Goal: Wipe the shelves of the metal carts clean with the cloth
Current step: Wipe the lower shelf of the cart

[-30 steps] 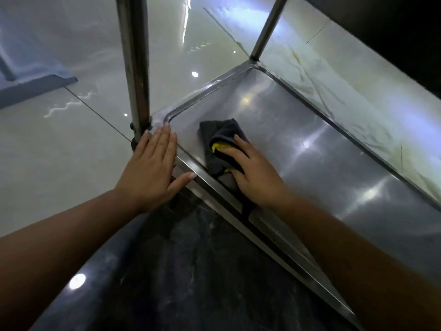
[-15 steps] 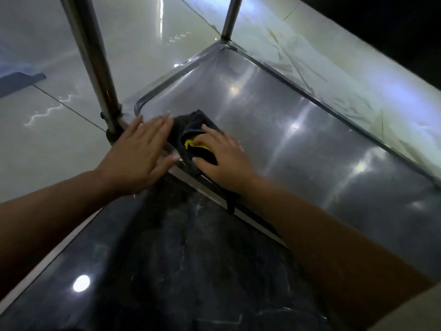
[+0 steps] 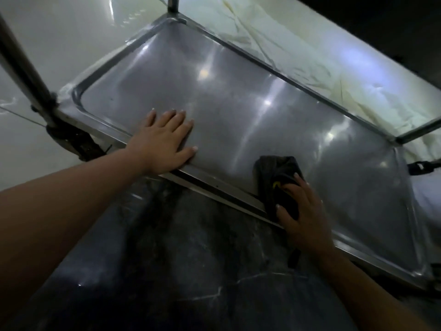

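Observation:
The low metal cart shelf point(image 3: 238, 111) fills the middle of the view, shiny and dished, with a raised rim. My left hand point(image 3: 164, 142) lies flat on its near-left part, fingers straight and spread. A dark cloth point(image 3: 274, 170) with a yellow mark is bunched at the shelf's near edge, towards the right. My right hand point(image 3: 300, 211) presses down on the cloth, with fingers stretched over it and the thumb against its near side.
A metal upright point(image 3: 26, 75) rises at the near-left corner above a dark caster point(image 3: 71, 139). A second upright point(image 3: 173, 3) stands at the far corner. Glossy pale floor lies left, dark marble floor point(image 3: 191, 271) near me, crumpled pale sheeting point(image 3: 310, 56) beyond.
My right hand has slid the cloth along the near edge from the left corner towards the right. My left hand has moved off the rim onto the shelf surface. The view has shifted right.

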Demonstrator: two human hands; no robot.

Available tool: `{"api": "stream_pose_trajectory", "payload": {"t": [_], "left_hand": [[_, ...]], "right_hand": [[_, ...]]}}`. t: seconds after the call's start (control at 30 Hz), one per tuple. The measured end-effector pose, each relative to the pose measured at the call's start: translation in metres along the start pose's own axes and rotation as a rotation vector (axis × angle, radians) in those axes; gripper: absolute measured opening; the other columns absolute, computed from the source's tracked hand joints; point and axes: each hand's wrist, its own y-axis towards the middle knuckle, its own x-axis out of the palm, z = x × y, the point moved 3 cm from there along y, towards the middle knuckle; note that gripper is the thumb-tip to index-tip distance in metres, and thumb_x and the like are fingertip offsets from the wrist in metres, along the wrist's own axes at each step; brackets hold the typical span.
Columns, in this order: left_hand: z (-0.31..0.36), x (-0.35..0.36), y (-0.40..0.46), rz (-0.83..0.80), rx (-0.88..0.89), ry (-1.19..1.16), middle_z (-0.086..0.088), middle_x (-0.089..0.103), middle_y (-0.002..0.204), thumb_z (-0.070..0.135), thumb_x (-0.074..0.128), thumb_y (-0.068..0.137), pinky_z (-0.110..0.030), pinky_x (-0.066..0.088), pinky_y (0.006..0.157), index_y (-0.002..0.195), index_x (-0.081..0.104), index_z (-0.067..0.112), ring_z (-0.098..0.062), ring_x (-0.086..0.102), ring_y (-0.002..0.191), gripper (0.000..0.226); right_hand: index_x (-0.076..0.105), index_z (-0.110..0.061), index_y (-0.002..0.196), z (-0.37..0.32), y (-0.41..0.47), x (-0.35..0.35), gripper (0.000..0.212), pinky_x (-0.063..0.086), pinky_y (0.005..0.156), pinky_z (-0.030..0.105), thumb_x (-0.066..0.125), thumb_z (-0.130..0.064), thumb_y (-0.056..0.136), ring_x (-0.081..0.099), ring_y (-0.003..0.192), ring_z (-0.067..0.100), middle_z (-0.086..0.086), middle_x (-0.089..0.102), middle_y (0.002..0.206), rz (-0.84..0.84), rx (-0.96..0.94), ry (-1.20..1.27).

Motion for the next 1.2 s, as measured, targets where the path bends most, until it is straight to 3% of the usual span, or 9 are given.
{"api": "stream_pose_trajectory", "payload": {"t": [0.1,0.23,0.33,0.43,0.57,0.77,0.97,1.07,1.2], "left_hand": [[-0.003,0.002,0.000,-0.026,-0.010,0.014,-0.004,0.007,0.161,0.071,0.001,0.081,-0.048,0.002,0.117,0.153,0.008,0.024,-0.021,0.004,0.147,0.086],[-0.007,-0.004,0.007,-0.095,-0.040,-0.024,-0.003,0.009,0.161,0.072,0.012,0.082,-0.048,0.003,0.117,0.152,0.010,0.027,-0.022,0.006,0.147,0.084],[-0.005,-0.013,0.016,-0.114,-0.049,-0.007,-0.008,0.019,0.158,0.066,0.026,0.089,-0.050,0.013,0.116,0.150,0.020,0.025,-0.029,0.016,0.145,0.074],[0.012,-0.019,0.020,-0.061,0.067,0.025,-0.012,0.030,0.153,0.055,0.027,0.093,-0.049,0.025,0.113,0.149,0.027,0.023,-0.034,0.029,0.139,0.065],[0.066,-0.012,0.024,-0.080,0.182,-0.035,-0.007,0.026,0.156,0.057,0.024,0.095,-0.049,0.021,0.112,0.148,0.031,0.021,-0.030,0.026,0.141,0.064],[0.161,0.008,0.040,-0.116,0.289,-0.026,-0.003,0.015,0.160,0.060,0.021,0.093,-0.052,0.011,0.115,0.149,0.024,0.024,-0.022,0.012,0.147,0.066],[0.176,0.016,0.030,0.006,0.266,-0.053,-0.007,0.023,0.157,0.064,0.012,0.085,-0.055,0.011,0.115,0.146,0.029,0.029,-0.028,0.016,0.145,0.073],[0.173,0.020,0.032,0.016,0.261,-0.045,-0.007,0.022,0.157,0.064,0.018,0.089,-0.054,0.011,0.115,0.147,0.028,0.029,-0.027,0.015,0.145,0.069],[0.171,0.021,0.032,0.008,0.253,-0.062,-0.005,0.019,0.159,0.066,0.013,0.086,-0.051,0.008,0.116,0.149,0.025,0.029,-0.025,0.012,0.146,0.073]], "right_hand": [[0.055,-0.022,0.126,-0.017,0.005,0.007,0.056,0.029,0.105,0.059,0.050,-0.042,0.074,0.034,0.135,0.032,0.000,0.033,0.153,0.012,0.045,0.020],[0.054,-0.028,0.129,-0.068,0.036,0.024,0.061,0.028,0.105,0.058,0.048,-0.050,0.072,0.037,0.134,0.030,-0.003,0.032,0.154,-0.128,-0.211,0.005],[0.049,-0.034,0.131,-0.098,0.050,0.039,0.059,0.023,0.105,0.062,0.052,-0.049,0.074,0.034,0.135,0.030,-0.008,0.029,0.155,-0.131,-0.253,-0.009],[0.048,-0.033,0.133,-0.080,0.047,0.037,0.055,0.023,0.105,0.063,0.059,-0.041,0.080,0.032,0.137,0.030,-0.006,0.027,0.156,-0.111,-0.261,-0.016],[0.049,-0.032,0.134,0.008,0.017,0.007,0.055,0.027,0.107,0.059,0.057,-0.042,0.081,0.037,0.135,0.029,-0.001,0.028,0.156,-0.005,-0.014,-0.042],[0.045,-0.020,0.138,0.171,-0.072,-0.057,0.052,0.033,0.108,0.049,0.058,-0.026,0.088,0.040,0.132,0.034,0.011,0.037,0.149,0.235,0.547,-0.050],[0.040,-0.022,0.140,0.198,-0.068,-0.067,0.054,0.033,0.106,0.055,0.047,-0.040,0.089,0.040,0.128,0.039,0.015,0.039,0.146,0.304,0.844,-0.166],[0.039,-0.025,0.139,0.164,-0.040,-0.053,0.053,0.037,0.103,0.052,0.046,-0.041,0.089,0.041,0.127,0.039,0.010,0.035,0.149,0.272,0.752,-0.154],[0.040,-0.028,0.139,0.088,0.005,-0.022,0.055,0.036,0.105,0.049,0.052,-0.040,0.087,0.040,0.129,0.036,0.004,0.028,0.155,0.198,0.396,-0.121]]}}
